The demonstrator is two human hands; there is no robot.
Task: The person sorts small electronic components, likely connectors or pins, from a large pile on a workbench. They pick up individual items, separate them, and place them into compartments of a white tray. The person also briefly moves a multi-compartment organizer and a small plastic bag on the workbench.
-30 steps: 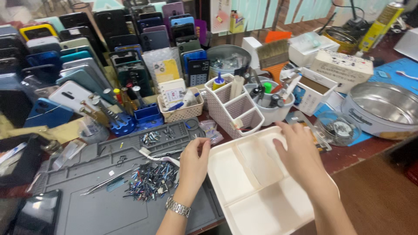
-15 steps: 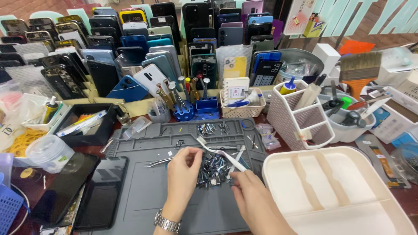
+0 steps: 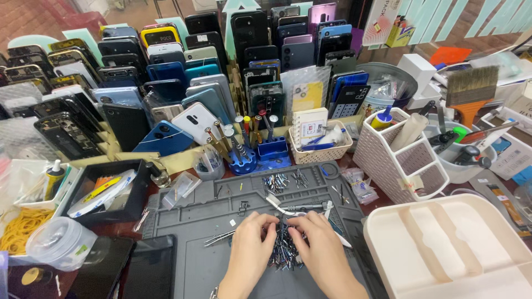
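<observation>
Both hands rest on a grey repair mat in the head view. My left hand and my right hand close in from either side on a heap of small dark screwdriver bits, fingertips curled into it. Whether any bit is pinched between the fingers is hidden. Silver tweezers lie just beyond the fingertips, and another pair of tweezers lies left of my left hand. A second small cluster of bits sits further back on the mat.
A cream divided tray lies right of the mat. A white slotted organiser with tools stands behind it. Rows of phones fill the back. A blue screwdriver stand, a black box and two dark phones are at left.
The view shifted left from the cream tray to the mat. Both hands left the tray, moved onto the heap of bits and drew together around it.
</observation>
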